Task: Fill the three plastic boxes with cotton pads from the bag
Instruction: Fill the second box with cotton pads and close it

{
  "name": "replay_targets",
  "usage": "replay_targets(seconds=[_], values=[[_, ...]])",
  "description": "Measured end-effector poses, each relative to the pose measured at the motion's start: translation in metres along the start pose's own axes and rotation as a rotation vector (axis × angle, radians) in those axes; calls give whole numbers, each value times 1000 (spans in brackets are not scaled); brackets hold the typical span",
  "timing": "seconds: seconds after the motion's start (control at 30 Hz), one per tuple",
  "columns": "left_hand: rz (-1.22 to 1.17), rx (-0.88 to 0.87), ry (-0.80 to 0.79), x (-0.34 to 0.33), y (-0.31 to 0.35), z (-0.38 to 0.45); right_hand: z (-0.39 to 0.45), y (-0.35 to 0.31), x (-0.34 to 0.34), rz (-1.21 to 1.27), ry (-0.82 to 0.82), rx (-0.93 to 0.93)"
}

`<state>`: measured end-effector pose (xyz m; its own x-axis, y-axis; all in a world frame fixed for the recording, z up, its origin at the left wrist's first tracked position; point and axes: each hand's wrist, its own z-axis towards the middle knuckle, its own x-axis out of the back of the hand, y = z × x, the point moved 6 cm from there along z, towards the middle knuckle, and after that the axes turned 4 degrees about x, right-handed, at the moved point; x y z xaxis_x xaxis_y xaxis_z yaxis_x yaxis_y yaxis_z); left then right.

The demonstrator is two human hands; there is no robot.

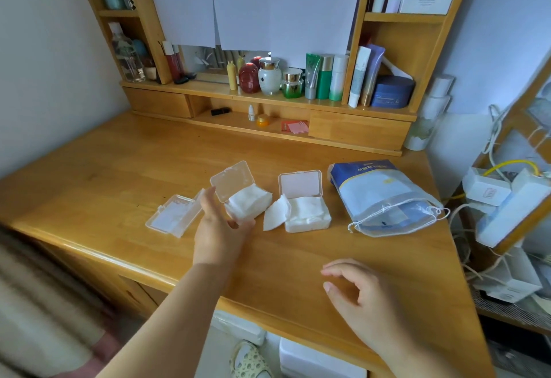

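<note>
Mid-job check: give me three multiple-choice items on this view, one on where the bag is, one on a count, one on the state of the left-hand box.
1. Where does the bag lie?
A. right of the boxes
B. left of the boxes
C. on the shelf

2. How many plastic boxes stand on the desk?
A. two
B. three
C. four

3. What state is the left box in?
A. lid shut
B. open and heaped with pads
C. open, no heap of pads in it

Key:
1 A, the bag lies beyond the right box.
2 B, left, middle and right.
3 C, its lid lies back and it looks flat, while the other two show white pads. The left hand is at the middle box.
</note>
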<state>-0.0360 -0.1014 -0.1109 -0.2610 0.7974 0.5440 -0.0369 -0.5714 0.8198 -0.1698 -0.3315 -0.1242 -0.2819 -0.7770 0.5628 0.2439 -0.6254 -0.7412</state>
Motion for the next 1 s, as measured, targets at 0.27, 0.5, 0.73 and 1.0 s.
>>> replay_targets(seconds=[0.27,0.5,0.73,1.0], values=[[391,-485,-134,-34,38,-38,18,-3,5,60,90,-22],[430,-329,-98,-55,37,-17,52,-11,14,65,120,25],[172,-505,194,-15,69,-14,82,-13,33,96,208,41],[332,-884,-100,-62,109,-17,110,-4,55,54,265,23]])
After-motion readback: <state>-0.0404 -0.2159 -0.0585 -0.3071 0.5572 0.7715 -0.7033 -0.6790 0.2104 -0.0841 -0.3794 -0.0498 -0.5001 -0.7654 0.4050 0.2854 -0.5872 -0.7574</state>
